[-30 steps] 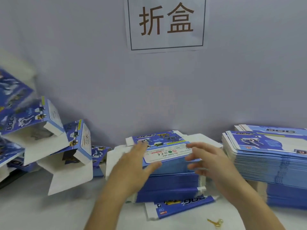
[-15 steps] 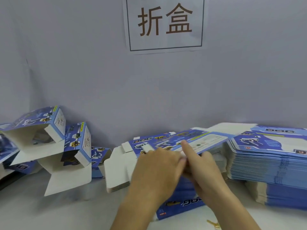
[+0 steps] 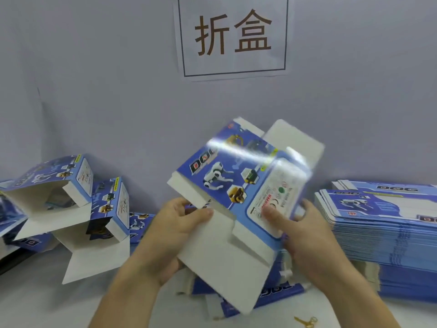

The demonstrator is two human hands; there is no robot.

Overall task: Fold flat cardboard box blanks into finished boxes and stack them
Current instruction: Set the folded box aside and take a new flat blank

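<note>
Head view, held blank: a glossy blue-and-white printed cardboard box blank [image 3: 238, 185] is lifted above the table in front of the person, tilted, its plain white flaps hanging toward the camera.
Head view, left hand: the left hand [image 3: 175, 235] grips the blank's near left edge, thumb pressed on top of a white flap and the other fingers curled underneath.
Head view, right hand: the right hand [image 3: 305, 235] pinches the right side, thumb lying on the white label panel and the fingers wrapped behind the edge.
Head view, step in hand: judged from the pose, the blank is about to be opened from flat into a tube.
Head view, doing it well: push the two side creases toward each other so the panels square up evenly; keep thumbs off the creases; fold the small flaps in before the large white one so it tucks clean.
Head view, risk: the glossy card may slip or buckle off the crease if squeezed hard.
Head view, supply: a tall stack of flat blue blanks [image 3: 387, 235] sits at the right, a lower pile of blue blanks [image 3: 279, 292] under the hands.
Head view, output: folded blue boxes with open white flaps [image 3: 78, 202] lean together at the left.
Head view, writing: the white paper wall sign [image 3: 233, 35] reads "折盒"; the blank shows "DOG" with a robot-dog picture and a red "WARNING" on its label; finer print is unreadable.
Head view, other: a small gold key [image 3: 305, 321] lies on the table near the bottom edge.
</note>
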